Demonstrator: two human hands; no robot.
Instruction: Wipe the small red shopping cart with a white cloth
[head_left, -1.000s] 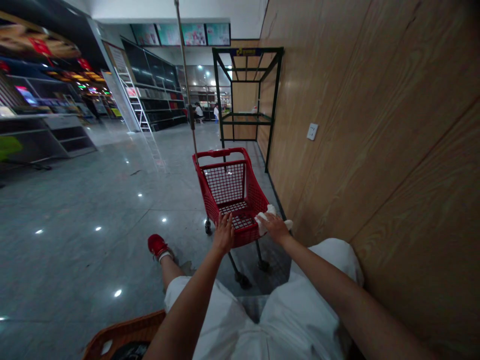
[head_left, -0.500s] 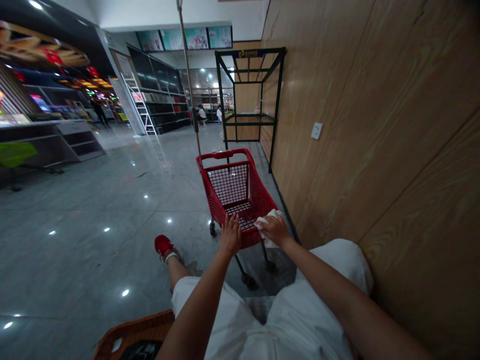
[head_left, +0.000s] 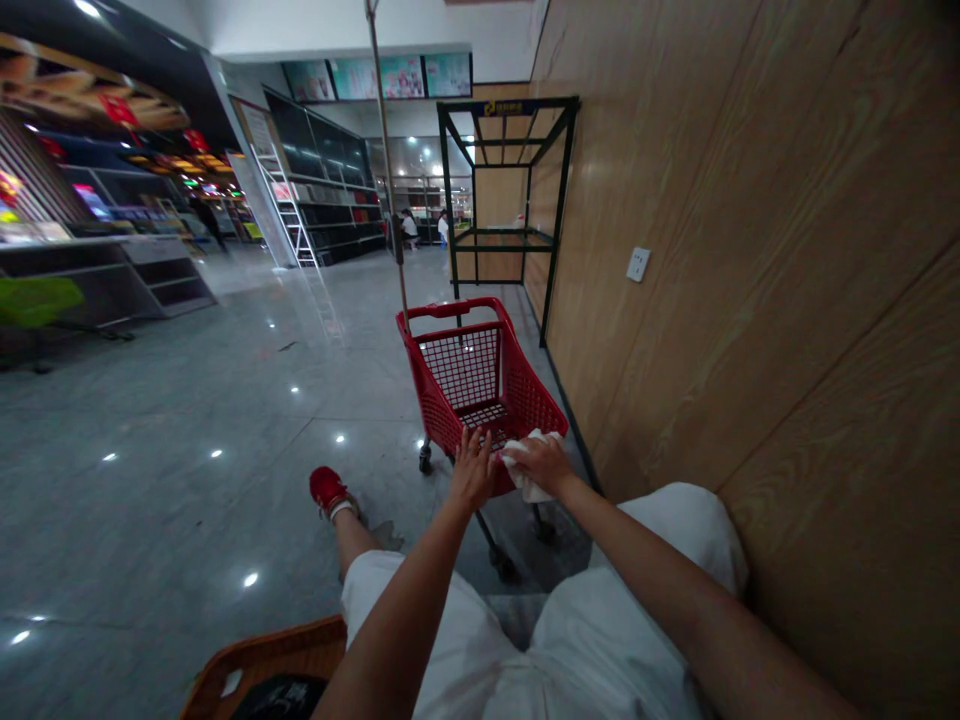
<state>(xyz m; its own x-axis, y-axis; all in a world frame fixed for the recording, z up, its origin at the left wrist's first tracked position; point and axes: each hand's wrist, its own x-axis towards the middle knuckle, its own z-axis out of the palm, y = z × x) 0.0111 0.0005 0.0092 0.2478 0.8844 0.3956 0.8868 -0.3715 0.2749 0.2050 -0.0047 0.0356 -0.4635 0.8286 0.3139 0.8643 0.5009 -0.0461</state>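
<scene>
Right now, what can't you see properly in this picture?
All in the head view:
- The cloth is mostly covered by the right hand.
- The near rim of the cart is hidden behind the right hand and the left hand.
- The basket is cut off by the bottom edge, and its inside is too dark.
- The top of the pole is cut off by the upper edge.
- The people far back are too small.

Wooden wall (head_left: 750,250) flanks glossy floor (head_left: 187,430); shelves (head_left: 330,215) seem dark.

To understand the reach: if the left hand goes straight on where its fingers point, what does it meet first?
Likely the inside mesh of the red shopping cart; the left hand lies on its near rim. Depth is unclear.
</scene>
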